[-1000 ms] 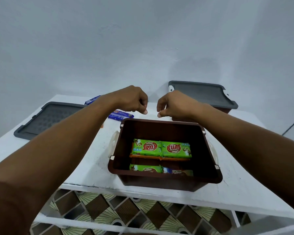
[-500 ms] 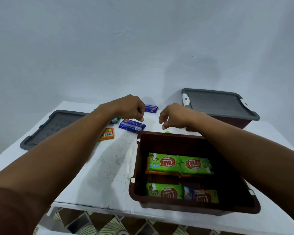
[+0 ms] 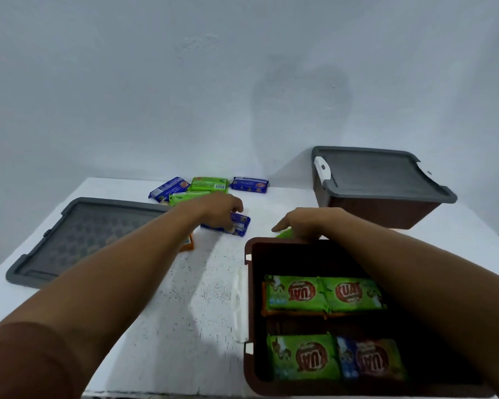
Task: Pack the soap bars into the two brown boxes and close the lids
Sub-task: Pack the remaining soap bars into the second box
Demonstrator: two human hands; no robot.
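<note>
An open brown box stands at the near right with several green soap bars and one blue-and-red bar lying flat inside. My left hand reaches past its far left corner, and its fingers close around a blue soap bar that lies on the table. My right hand is just behind the box's far rim, fingers down over a green soap bar that is mostly hidden. A second brown box stands at the back right, with a grey lid on it.
A loose grey lid lies upside down on the left of the white table. Blue and green soap bars lie in a cluster by the wall. An orange bar peeks out under my left forearm.
Both hands moved forward and down from above the box's far rim onto soap bars on the table. My view shifted left and up, so the loose bars by the wall came into sight.
</note>
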